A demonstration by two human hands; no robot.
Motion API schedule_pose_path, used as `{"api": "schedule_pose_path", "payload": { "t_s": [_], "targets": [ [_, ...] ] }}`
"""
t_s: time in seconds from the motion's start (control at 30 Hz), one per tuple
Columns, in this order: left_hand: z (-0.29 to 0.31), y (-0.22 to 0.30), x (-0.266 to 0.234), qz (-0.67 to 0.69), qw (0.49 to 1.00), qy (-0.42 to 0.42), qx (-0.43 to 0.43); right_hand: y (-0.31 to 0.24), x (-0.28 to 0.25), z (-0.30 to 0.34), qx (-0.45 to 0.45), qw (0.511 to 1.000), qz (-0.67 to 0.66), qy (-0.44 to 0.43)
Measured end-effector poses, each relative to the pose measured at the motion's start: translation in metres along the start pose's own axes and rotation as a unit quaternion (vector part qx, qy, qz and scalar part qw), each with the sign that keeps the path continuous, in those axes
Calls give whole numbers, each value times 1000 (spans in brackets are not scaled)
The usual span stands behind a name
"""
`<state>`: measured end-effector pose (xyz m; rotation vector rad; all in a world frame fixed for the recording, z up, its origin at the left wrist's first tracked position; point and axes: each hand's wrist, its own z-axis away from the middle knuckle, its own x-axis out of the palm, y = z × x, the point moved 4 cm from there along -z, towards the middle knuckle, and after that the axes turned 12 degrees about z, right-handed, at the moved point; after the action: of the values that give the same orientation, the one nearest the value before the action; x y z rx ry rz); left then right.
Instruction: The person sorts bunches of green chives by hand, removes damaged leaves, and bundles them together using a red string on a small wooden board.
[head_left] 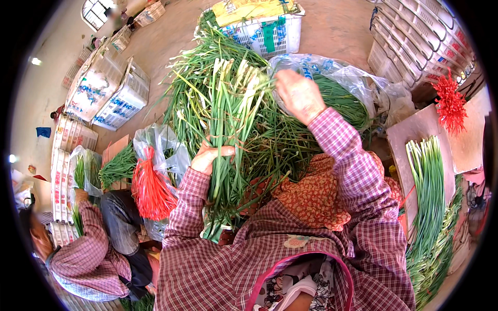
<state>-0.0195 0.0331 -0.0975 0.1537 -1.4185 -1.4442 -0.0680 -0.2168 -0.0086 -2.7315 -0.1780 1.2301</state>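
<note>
My left hand [207, 157] is wrapped round a bunch of chives [224, 111], held upright with the pale stem ends at the top. To the right of those ends is my right hand [301, 96], closed, with a few thin blurred strands at its fingertips. Beneath and behind the bunch spreads a big loose heap of chives [280, 147], tangled and partly dry, reaching my lap. More chives [340, 98] lie in a clear plastic bag [386, 93] beyond my right forearm.
Red ties hang in bundles at left [150, 189] and right [450, 103]. Neat chives [429, 192] lie on a board [410, 129] to my right. A white crate [288, 36] stands ahead; stacked crates [415, 41] stand far right. Another person [88, 254] sits at my left.
</note>
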Motion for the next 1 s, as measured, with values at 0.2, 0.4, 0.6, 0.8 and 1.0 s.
{"api": "schedule_pose_path", "payload": {
  "t_s": [0.2,0.4,0.6,0.8,1.0],
  "targets": [
    [10,-7,-25,-57,996,64,29,80,-28,-8,94,990,101,15],
    [10,-1,2,-103,989,31,103,2,-6,6,78,977,63,-188],
    [1,-8,19,-110,984,-1,139,-61,-1,-13,106,978,-153,-92],
    [-1,-6,18,-126,983,-18,133,-41,5,-14,84,967,-237,31],
    [2,-9,-7,-117,986,23,115,8,-22,-22,81,988,-104,83]
  ]
}}
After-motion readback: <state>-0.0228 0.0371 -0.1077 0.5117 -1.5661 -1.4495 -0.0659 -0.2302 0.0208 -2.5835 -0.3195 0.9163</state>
